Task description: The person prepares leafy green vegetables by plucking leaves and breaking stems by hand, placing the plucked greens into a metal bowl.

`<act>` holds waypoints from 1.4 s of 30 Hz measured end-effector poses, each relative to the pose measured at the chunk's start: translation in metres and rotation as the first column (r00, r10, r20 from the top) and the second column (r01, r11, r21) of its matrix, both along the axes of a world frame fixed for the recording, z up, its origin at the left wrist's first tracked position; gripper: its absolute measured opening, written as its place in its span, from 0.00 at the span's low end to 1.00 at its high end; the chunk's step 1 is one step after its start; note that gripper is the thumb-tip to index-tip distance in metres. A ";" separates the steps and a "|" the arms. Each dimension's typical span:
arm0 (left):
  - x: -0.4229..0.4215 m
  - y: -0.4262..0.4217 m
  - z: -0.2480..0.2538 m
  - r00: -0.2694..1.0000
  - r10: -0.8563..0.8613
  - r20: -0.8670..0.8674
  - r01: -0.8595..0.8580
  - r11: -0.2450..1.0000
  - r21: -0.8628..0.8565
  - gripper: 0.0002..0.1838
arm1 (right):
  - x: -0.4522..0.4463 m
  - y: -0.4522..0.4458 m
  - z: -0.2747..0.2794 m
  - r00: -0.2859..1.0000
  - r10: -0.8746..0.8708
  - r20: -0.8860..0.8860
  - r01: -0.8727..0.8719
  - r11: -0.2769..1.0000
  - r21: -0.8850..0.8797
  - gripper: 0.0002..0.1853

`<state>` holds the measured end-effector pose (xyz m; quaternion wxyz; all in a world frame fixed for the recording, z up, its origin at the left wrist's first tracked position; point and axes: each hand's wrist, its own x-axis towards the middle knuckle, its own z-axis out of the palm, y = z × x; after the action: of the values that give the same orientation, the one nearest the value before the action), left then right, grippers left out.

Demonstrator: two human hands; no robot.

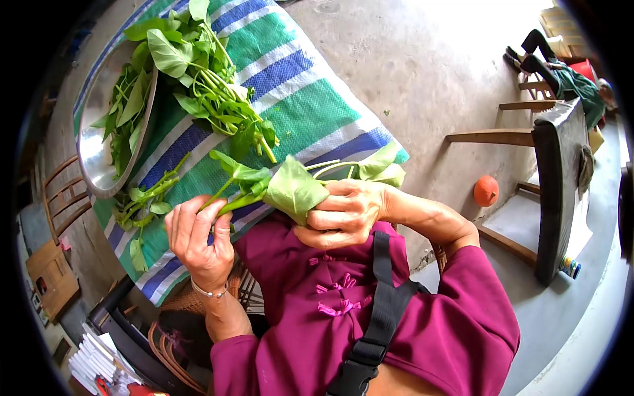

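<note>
My left hand, with a bracelet at the wrist, pinches the lower stems of a leafy green sprig. My right hand has its fingers closed round the other part of the greens, and leaves and pale stems stick out beyond it. Both hands are close together in front of my chest, at the near edge of a striped green, blue and white woven sheet. On the sheet lies a large bunch of greens. Some short stems lie nearer my left hand.
A metal bowl holding leaves stands on the sheet's left side. An orange ball-like object is on the floor at right, near a dark bench. A person sits at the upper right. White papers are at lower left.
</note>
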<state>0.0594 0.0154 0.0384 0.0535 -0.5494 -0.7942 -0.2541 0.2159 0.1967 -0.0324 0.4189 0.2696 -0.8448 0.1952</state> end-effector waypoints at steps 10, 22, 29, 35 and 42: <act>0.011 0.014 -0.004 0.913 -0.027 0.407 0.021 1.000 0.019 0.12 | -0.005 -0.010 0.004 0.997 -0.019 -0.076 0.015 0.998 -0.056 0.12; 0.003 0.019 -0.025 0.159 -0.178 0.971 0.164 0.975 0.152 0.18 | -0.014 -0.026 0.007 0.994 0.024 -0.106 -0.036 0.994 -0.105 0.13; 0.006 0.020 -0.013 0.211 -0.123 0.970 0.067 0.992 0.112 0.26 | -0.010 -0.028 0.004 0.999 0.012 -0.034 -0.015 0.995 -0.098 0.11; 0.000 0.014 -0.009 0.350 -0.105 0.931 0.105 0.992 0.072 0.32 | -0.011 -0.030 0.002 1.000 0.019 -0.001 -0.019 0.991 -0.129 0.12; 0.005 0.015 -0.007 0.406 -0.087 0.910 0.034 0.996 0.080 0.13 | -0.009 -0.030 0.000 0.997 0.034 0.074 -0.025 0.991 -0.129 0.13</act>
<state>0.0641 0.0303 0.0317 -0.3829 -0.3494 -0.6687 -0.5330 0.2070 0.1662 -0.0327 0.3999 0.2470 -0.8418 0.2654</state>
